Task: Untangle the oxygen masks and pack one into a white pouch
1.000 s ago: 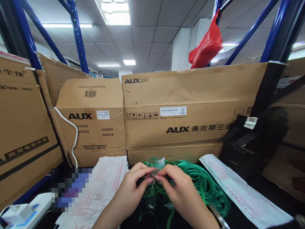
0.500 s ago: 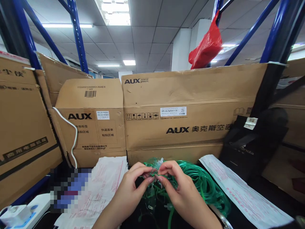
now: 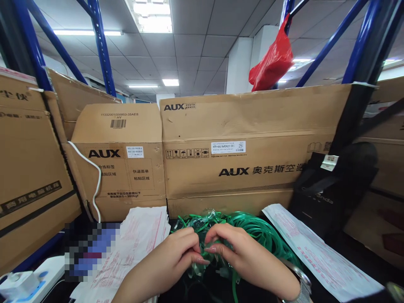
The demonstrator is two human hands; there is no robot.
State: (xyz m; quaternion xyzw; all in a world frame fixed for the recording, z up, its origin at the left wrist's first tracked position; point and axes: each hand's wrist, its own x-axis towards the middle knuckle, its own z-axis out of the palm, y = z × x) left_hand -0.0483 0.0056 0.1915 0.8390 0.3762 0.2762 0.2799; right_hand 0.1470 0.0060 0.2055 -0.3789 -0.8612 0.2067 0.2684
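Note:
My left hand (image 3: 179, 252) is over the near side of a tangle of green cord (image 3: 217, 218), its fingers curled and its thumb pointing right. What lies inside these fingers is hidden. Close beside it, my right hand (image 3: 235, 248) has the index finger bent over toward the thumb, with a bit of green cord showing between them. Coiled green tubing (image 3: 261, 231) lies behind and to the right of my right hand. Clear plastic pieces glint among the strands. A green end (image 3: 235, 286) hangs down below the right hand. My right wrist wears a watch (image 3: 298, 275).
White printed bags lie left (image 3: 139, 235) and right (image 3: 315, 252) of the cords. Cardboard boxes (image 3: 252, 126) form a wall behind. A white power strip (image 3: 47, 273) sits at lower left. A black bag (image 3: 315, 210) stands at right; a red bag (image 3: 274, 59) hangs above.
My hands were pinching a thin green strand with fingertips together; now the fingers are more curled and the hands sit slightly lower. Green cord shows farther left behind them.

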